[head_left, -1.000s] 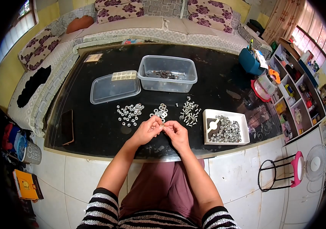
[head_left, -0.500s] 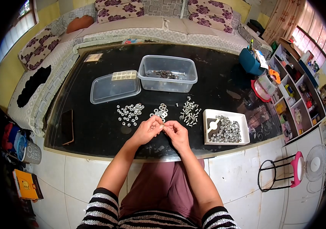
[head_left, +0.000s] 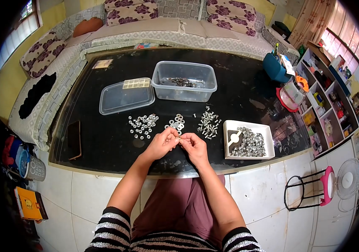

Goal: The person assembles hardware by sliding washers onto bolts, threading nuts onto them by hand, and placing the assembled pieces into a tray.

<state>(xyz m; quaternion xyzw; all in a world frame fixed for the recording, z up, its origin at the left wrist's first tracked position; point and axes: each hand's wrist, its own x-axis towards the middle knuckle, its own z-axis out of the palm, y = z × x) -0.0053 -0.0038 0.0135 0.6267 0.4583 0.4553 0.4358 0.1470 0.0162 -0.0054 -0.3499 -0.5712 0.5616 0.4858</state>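
My left hand (head_left: 162, 145) and my right hand (head_left: 195, 149) meet over the near part of the dark table, fingertips pinched together on a small metal fastener (head_left: 179, 137). The fingers hide most of that piece, so its exact kind does not show. Just beyond them lie flat washers (head_left: 180, 119), partly behind my left fingers. A loose spread of nuts (head_left: 144, 122) is to the left. On the right is a heap of short bolts (head_left: 209, 125). Further right, a white box (head_left: 270, 142) holds many metal fasteners (head_left: 251, 143) and a white round-ended piece (head_left: 234, 137).
A clear plastic tub (head_left: 183, 93) with dark small parts stands behind the piles, beside its lid (head_left: 125, 101). A phone (head_left: 74, 140) lies at the left on the black table (head_left: 230, 84). A teal container (head_left: 275, 69) sits at the right, near shelves (head_left: 331, 109).
Both hands keep almost the same place and pinch; only a very slight shift of the fingers shows. The piles and boxes look unchanged.
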